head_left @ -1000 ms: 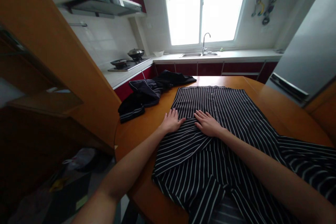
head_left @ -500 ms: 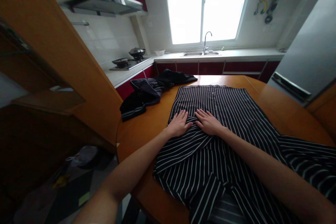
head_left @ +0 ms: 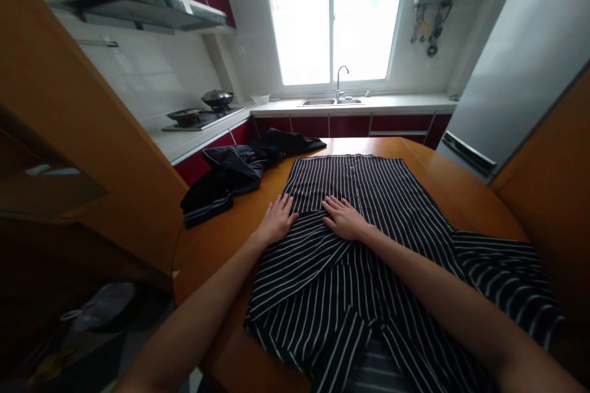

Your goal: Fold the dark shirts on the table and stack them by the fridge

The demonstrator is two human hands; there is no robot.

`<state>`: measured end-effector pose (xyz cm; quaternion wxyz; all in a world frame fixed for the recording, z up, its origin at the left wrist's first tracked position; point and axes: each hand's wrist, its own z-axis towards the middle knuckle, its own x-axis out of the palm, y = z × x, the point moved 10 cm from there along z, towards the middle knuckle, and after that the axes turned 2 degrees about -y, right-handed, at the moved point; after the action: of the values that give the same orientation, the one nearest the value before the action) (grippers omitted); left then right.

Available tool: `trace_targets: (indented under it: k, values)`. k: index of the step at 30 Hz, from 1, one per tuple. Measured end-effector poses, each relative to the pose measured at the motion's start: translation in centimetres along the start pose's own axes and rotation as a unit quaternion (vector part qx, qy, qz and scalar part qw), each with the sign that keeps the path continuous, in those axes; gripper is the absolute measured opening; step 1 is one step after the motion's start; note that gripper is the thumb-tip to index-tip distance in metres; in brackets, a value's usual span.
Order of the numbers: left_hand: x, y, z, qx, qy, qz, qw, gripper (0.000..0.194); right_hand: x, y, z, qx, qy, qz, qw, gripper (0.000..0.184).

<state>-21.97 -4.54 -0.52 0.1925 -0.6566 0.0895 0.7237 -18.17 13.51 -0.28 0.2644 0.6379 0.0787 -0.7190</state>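
Observation:
A black shirt with white stripes (head_left: 391, 215) lies spread on the round wooden table (head_left: 465, 196), its collar end toward me and its hem toward the window. One sleeve is folded across the body on the left; the other stretches out to the right over the table's edge. My left hand (head_left: 278, 220) rests flat at the shirt's left edge, by the end of the folded sleeve, fingers spread. Flat on the cloth near the middle lies my right hand (head_left: 345, 218), its fingers stretched out beside the sleeve's upper edge. Neither hand grips anything.
A crumpled dark garment (head_left: 235, 166) lies at the table's far left. Beyond stand a stove with a lidded pan (head_left: 217, 98), a sink with a tap (head_left: 340, 83) and a white counter (head_left: 396, 103). A fridge (head_left: 502, 67) stands at the right, a wooden partition (head_left: 92, 135) at the left.
My left hand has slid left along the folded sleeve to the shirt's edge, away from my right hand. The right hand stays about where it was on the cloth. The view has turned slightly right.

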Motion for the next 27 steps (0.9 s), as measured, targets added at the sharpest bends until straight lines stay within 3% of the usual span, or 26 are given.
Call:
trace_targets:
  k: [4, 7, 9, 15, 20, 27]
  values:
    - [-2.2, 3.6, 0.4, -0.027, -0.036, -0.019, 0.999, 0.064, 0.1, -0.1, -0.1, 0.000, -0.004, 0.008, 1.000, 0.066]
    - [-4.1, 5.4, 0.6, -0.043, -0.068, -0.095, 0.992, 0.048, 0.2, -0.1, -0.1, 0.002, -0.007, 0.010, 1.000, 0.066]
    - [-4.5, 5.8, 0.5, -0.058, -0.061, -0.153, 0.985, 0.036, 0.3, -0.2, -0.1, 0.001, -0.009, 0.011, 1.000, 0.066]
    - [-3.6, 3.9, -0.1, -0.032, 0.027, -0.266, 0.963, 0.036, 0.4, -0.3, -0.1, 0.001, -0.011, 0.008, 1.000, 0.065]
    - [-3.2, 3.0, -0.7, -0.007, 0.084, -0.280, 0.956, 0.047, 0.3, -0.3, -0.2, -0.002, -0.012, 0.004, 1.000, 0.064]
    - [-2.8, 2.6, -1.2, 0.000, 0.121, -0.302, 0.945, 0.046, 0.2, -0.2, -0.3, 0.000, -0.013, -0.004, 1.000, 0.063]
